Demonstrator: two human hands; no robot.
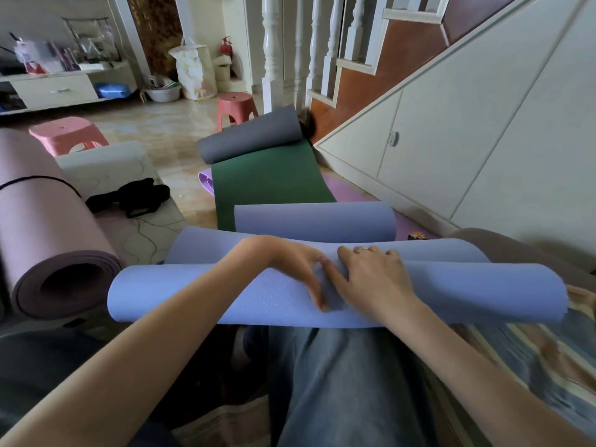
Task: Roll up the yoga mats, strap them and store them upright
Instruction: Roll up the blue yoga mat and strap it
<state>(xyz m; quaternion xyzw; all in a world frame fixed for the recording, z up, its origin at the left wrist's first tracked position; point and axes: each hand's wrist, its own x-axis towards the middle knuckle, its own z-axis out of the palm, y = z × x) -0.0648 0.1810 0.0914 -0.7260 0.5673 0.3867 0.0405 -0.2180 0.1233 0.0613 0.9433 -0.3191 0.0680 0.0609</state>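
A periwinkle-blue yoga mat lies across my lap, partly rolled, its free end curling up farther away. My left hand and my right hand press side by side on the middle of the roll, fingers curved over its far side. Beyond it a green mat lies flat on the floor with its grey underside curled at the far end. A thick pink mat lies rolled at the left with a thin black strap around it. Black straps sit in a heap on a low cushion.
Two pink plastic stools stand on the tiled floor. A purple mat lies under the green one. White cabinet doors under a staircase run along the right. A shelf unit and a bag stand at the back.
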